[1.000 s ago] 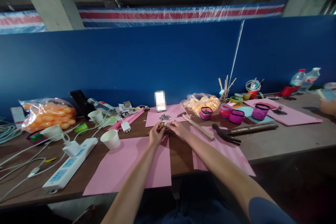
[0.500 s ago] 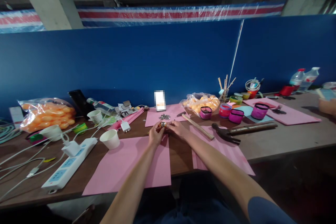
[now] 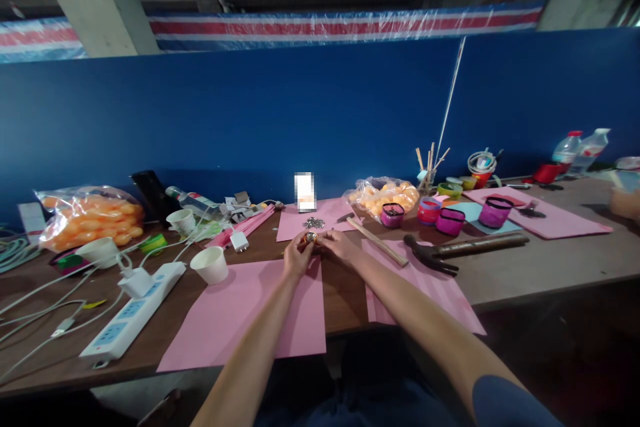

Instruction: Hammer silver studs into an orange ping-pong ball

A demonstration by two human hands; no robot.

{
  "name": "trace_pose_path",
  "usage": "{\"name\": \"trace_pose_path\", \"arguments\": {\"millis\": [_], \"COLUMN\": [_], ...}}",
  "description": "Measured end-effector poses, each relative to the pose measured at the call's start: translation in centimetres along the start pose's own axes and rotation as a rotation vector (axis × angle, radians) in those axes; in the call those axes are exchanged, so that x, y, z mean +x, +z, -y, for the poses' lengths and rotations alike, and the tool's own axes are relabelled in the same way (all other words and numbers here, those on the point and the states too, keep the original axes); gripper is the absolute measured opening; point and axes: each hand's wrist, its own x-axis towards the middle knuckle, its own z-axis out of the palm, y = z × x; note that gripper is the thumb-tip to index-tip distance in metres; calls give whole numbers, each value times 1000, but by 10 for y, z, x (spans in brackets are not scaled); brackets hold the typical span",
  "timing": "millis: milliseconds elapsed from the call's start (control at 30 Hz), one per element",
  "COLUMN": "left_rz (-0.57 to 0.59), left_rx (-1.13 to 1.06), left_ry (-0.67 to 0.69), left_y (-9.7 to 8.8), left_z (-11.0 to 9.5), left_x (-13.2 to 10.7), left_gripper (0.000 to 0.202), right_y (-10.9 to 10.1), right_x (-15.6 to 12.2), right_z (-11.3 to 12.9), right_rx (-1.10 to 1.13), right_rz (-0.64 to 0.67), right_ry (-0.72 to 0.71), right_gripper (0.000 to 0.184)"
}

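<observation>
Close together over the table's middle are both my hands. Between thumb and fingers, my left hand [image 3: 297, 253] grips a small round shiny piece [image 3: 311, 237] with a gold-orange rim; its exact kind is too small to tell. Beside it, my right hand [image 3: 340, 247] has its fingertips pinched near the piece's right side, and what they hold is hidden. Just beyond the fingers, a little heap of small silvery metal parts [image 3: 313, 222] lies on a pink sheet [image 3: 287, 223]. A larger pink sheet [image 3: 250, 320] extends below my left forearm.
To the right lie a small wooden-handled hammer [image 3: 377, 240] and a claw hammer [image 3: 475, 245], near purple tubs [image 3: 450, 221] and a bag of orange balls [image 3: 385, 195]. On the left are a paper cup [image 3: 210, 265], a power strip [image 3: 135, 310] and cables. A co-worker's blurred hand [image 3: 625, 200] shows far right.
My hands and the round piece stay almost in place. At the far right, the co-worker's hand has shifted slightly and blurred.
</observation>
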Motion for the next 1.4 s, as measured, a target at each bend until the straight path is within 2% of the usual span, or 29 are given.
{"name": "trace_pose_path", "arguments": {"millis": [500, 800, 1400], "left_rz": [-10, -11, 3], "left_rx": [-3, 0, -16], "left_ry": [-8, 0, -27], "left_y": [0, 0, 1], "left_z": [-2, 5, 0], "left_x": [-1, 1, -1], "left_gripper": [39, 41, 43], "right_y": [0, 3, 1], "right_x": [-2, -4, -2], "right_z": [3, 7, 2], "right_rx": [-14, -1, 66], "right_rz": [-10, -10, -8], "right_ry": [7, 10, 35], "right_gripper": [26, 26, 26]}}
